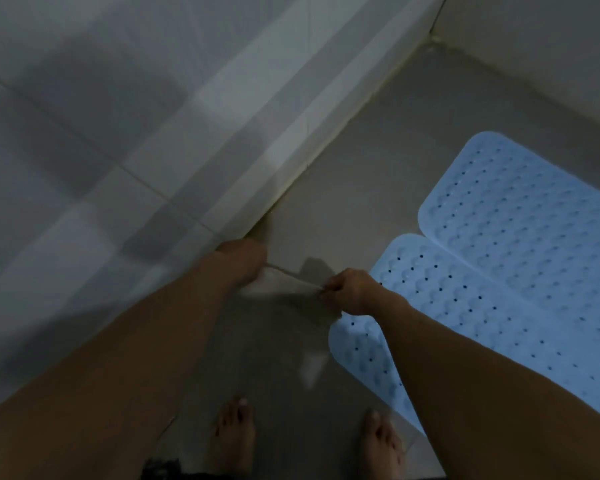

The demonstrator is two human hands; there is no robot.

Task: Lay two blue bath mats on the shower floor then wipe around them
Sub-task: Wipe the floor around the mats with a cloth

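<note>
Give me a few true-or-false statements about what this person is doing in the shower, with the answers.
1. Two blue mats, the nearer mat and the farther mat, already lie on the shower floor. True.
2. The left hand and right hand each grip the cloth. True.
3. The cloth is bright red. False: it looks pale grey.
4. The person wears shoes. False: both feet are bare.
5. The mats lie far apart. False: their edges meet.
</note>
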